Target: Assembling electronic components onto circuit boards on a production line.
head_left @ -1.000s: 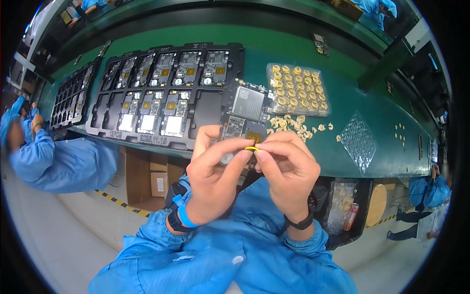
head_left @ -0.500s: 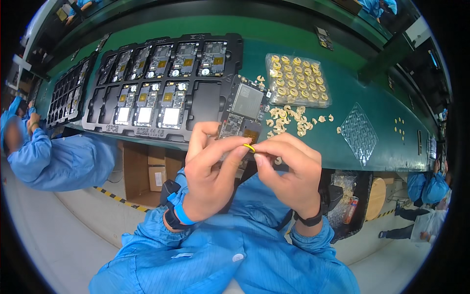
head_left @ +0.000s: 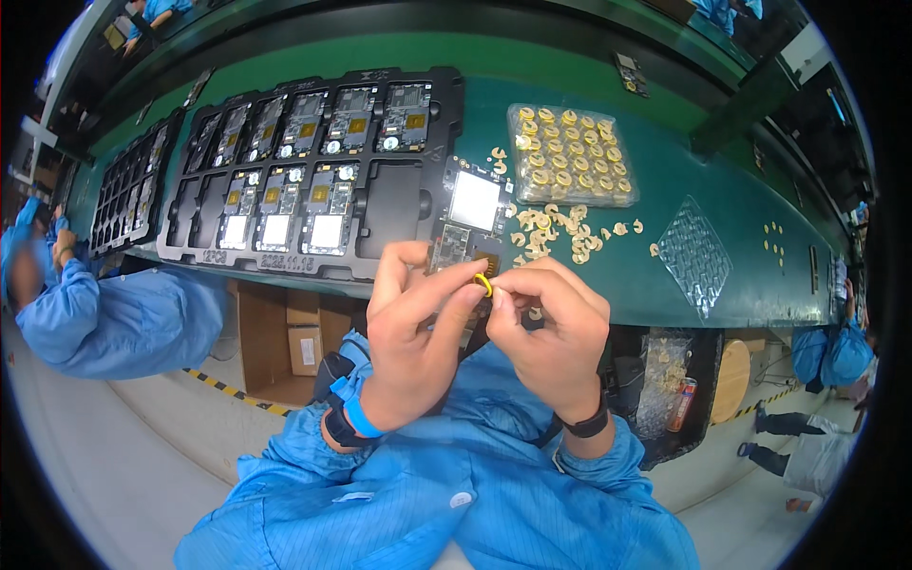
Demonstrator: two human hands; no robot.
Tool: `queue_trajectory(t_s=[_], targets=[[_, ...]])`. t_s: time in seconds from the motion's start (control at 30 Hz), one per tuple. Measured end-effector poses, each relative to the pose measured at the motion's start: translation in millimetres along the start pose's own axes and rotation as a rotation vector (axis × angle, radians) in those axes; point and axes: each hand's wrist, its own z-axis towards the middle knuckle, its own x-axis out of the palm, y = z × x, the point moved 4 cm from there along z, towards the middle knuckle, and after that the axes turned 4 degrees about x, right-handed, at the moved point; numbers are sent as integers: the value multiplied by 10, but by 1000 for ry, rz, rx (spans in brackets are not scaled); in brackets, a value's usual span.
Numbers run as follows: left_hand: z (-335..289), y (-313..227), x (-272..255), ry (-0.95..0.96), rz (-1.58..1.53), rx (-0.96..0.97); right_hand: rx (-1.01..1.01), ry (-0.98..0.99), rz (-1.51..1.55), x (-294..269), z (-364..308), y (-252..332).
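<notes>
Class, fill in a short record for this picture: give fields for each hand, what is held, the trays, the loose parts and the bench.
left hand: thumb and forefinger pinch the small yellow ring
right hand: fingertips meet the same ring from the other side
circuit board: lies just beyond the hands, at the bench edge
black tray: holds rows of circuit boards, some pockets empty
clear tray: filled with gold-coloured pieces
loose gold pieces: scattered on the green bench

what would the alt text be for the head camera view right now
Seen from above, a left hand and right hand pinch a small yellow ring together over the edge of a green workbench. Behind them lie a circuit board, a black tray of boards and loose gold parts.
</notes>
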Motion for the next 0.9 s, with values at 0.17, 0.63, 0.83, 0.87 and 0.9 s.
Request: queue_trajectory(t_s=[0.17, 0.63, 0.83, 0.87, 0.9], targets=[[16, -22, 26, 130, -25, -100, 5, -73, -18, 24, -32, -40], [10, 180, 26, 136, -314, -126, 72, -105, 87, 54, -75, -193], [42, 168, -28, 146, -149, -37, 115, -301, 16, -103, -57, -278], [37, 156, -36, 135, -107, -29, 173, -360, 32, -196, -40, -334], [29, 143, -40, 125, -66, -21, 262, -385, 7, -308, -38, -439]])
